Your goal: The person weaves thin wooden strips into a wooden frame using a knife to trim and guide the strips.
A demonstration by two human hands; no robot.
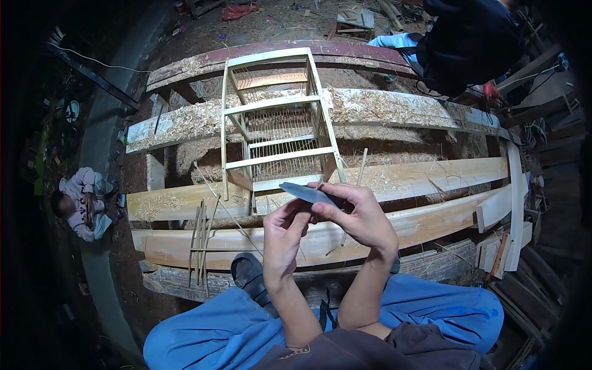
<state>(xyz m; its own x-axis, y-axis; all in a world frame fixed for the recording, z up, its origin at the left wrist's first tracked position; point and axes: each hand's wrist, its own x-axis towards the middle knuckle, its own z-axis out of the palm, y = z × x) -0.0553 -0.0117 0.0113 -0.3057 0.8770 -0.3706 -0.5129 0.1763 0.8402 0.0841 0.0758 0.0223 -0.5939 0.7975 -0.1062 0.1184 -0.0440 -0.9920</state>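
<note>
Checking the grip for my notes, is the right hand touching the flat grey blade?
Touching. The head view shows the right hand holding the flat grey blade between its thumb and fingers.

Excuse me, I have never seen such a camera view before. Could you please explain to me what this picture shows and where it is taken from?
Of course. There is no machine here: these are a person's own bare hands. A wide camera worn on the head looks down at them, so straight edges look bent near the rim. The right hand holds a flat grey blade. The left hand is curled close beside it; whether it grips something is hard to tell. Beyond the hands, a wooden frame with thin bars rests on long planks. Thin sticks lie to the left, and wood shavings are scattered around. Another person is at the upper right.
</note>
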